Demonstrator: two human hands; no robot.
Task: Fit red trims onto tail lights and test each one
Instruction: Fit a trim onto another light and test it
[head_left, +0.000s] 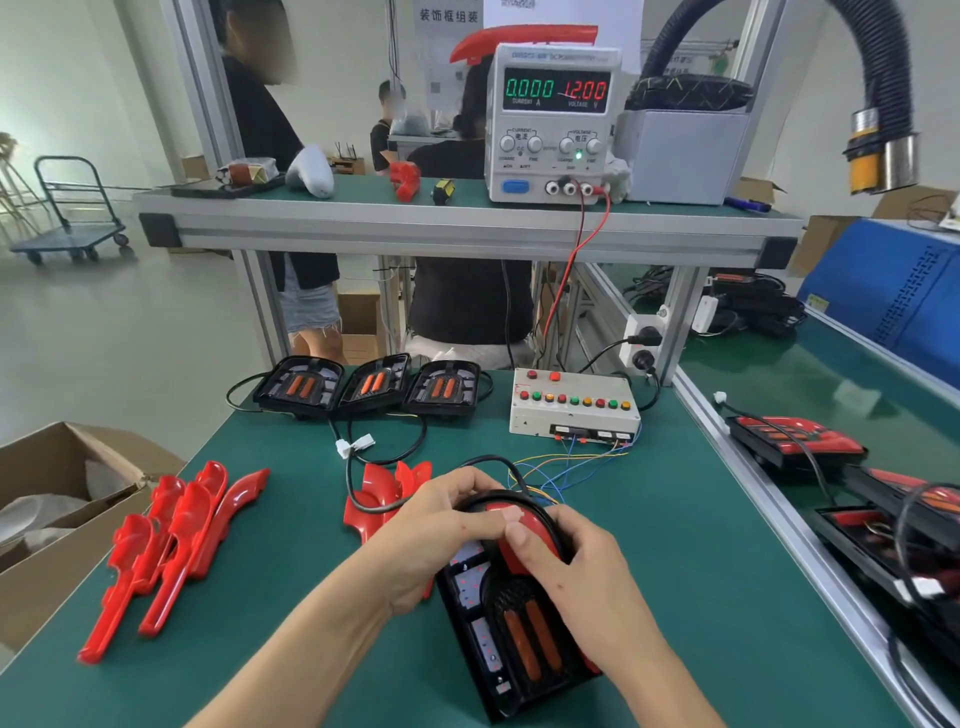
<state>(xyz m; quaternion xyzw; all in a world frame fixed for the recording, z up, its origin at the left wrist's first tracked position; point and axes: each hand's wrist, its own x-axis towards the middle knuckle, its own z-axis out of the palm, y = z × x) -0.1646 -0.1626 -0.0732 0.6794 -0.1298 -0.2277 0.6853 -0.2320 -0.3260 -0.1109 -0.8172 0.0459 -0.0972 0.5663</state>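
Observation:
A black tail light lies on the green mat in front of me, with a red trim on its far end. My left hand grips the far left edge of the light, thumb on the trim. My right hand grips the right side, thumb pressing the trim beside the left thumb. Several loose red trims lie at the left, and more red trims sit behind my left hand. Three untrimmed tail lights stand in a row at the back.
A test box with coloured buttons sits at the back right, thin wires running to the light. A power supply reading 12.00 V stands on the upper shelf. Trimmed lights lie on the right conveyor. A cardboard box is at the left. People stand behind the bench.

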